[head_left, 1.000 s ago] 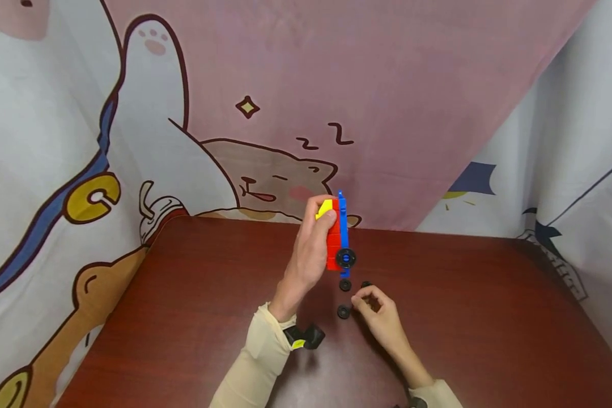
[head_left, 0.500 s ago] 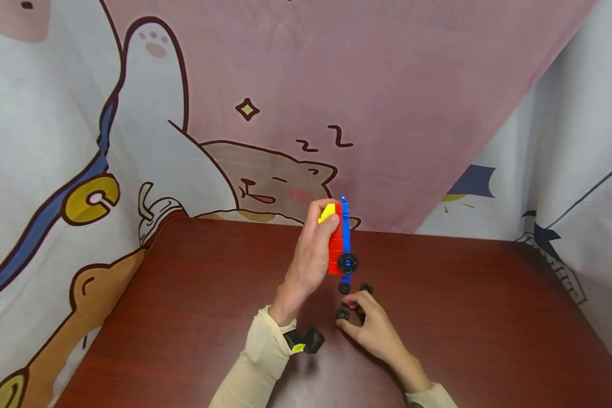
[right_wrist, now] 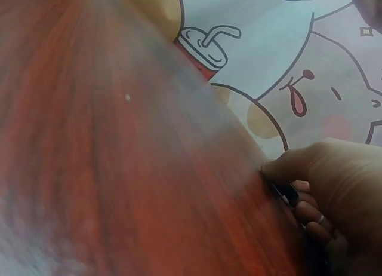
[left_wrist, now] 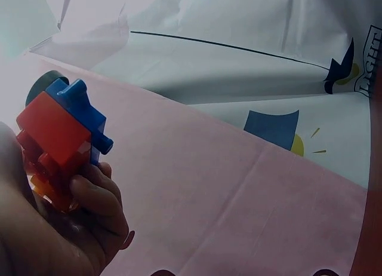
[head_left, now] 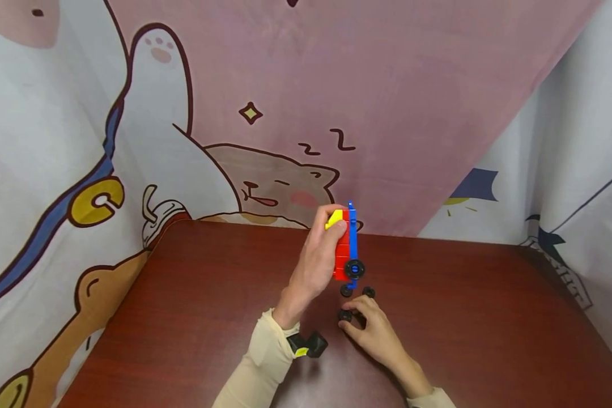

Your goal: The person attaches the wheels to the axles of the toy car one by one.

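Observation:
My left hand grips a toy car built of red, yellow and blue blocks. The car is held on end above the table, its blue base facing right and one black wheel mounted near the lower end. In the left wrist view, fingers curl round the red block body. Low over the table, my right hand pinches a loose black wheel between thumb and fingers. That wheel is partly hidden by the fingers in the right wrist view.
Two more loose black wheels lie close by: one just under the car, another beyond my right fingertips. The dark red wooden table meets a cartoon-printed cloth at its back and sides.
My right hand has moved left, and its thumb and fingers have closed on the nearest loose wheel. The left hand with the car has shifted slightly right and down in the view.

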Motion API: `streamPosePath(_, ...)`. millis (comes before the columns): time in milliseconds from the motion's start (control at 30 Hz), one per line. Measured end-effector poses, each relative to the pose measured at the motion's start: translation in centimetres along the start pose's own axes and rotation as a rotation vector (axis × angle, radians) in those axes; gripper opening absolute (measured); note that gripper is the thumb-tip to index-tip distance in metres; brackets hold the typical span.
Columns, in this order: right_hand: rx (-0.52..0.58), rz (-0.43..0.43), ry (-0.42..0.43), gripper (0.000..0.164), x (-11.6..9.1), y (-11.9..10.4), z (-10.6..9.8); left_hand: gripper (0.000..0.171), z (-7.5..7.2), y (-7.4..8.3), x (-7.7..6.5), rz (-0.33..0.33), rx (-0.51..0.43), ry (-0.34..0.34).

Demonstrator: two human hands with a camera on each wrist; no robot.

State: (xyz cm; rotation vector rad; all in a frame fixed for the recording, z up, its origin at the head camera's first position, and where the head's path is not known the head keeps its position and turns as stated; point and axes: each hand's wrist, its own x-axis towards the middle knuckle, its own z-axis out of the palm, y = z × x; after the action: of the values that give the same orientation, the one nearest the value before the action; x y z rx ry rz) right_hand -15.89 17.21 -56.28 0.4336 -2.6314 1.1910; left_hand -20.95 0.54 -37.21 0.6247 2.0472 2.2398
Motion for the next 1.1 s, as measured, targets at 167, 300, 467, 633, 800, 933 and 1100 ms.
streamPosePath(167,0.027,-0.01,0.021,0.03,0.2,-0.2,0.2,0.036,-0.1,0.3,0.0,0.013,0.027,-0.007)
streamPosePath(300,0.098,-0.022,0.003,0.029,1.0,-1.1,-0.4,0.035,-0.2,0.3,0.0,0.004,0.026,0.003)
streamPosePath(467,0.155,-0.022,-0.006,0.025,2.9,-3.2,-2.5,0.034,-0.2,0.1,-0.1,-0.018,0.033,0.023)
streamPosePath(633,0.258,-0.037,0.113,0.026,5.8,-5.5,-5.9,0.033,-0.2,0.1,-0.1,-0.044,0.113,0.063)
streamPosePath(800,0.341,-0.108,0.292,0.03,8.6,-8.3,-8.8,0.034,-0.2,0.1,0.0,-0.053,0.161,0.089)
streamPosePath(933,0.39,-0.146,0.344,0.031,9.9,-9.8,-10.0,0.033,0.1,-0.1,0.1,-0.053,0.117,0.079)
streamPosePath(1100,0.4,-0.213,0.371,0.033,10.0,-10.9,-11.3,0.033,0.2,-0.1,0.2,-0.06,0.076,0.075)
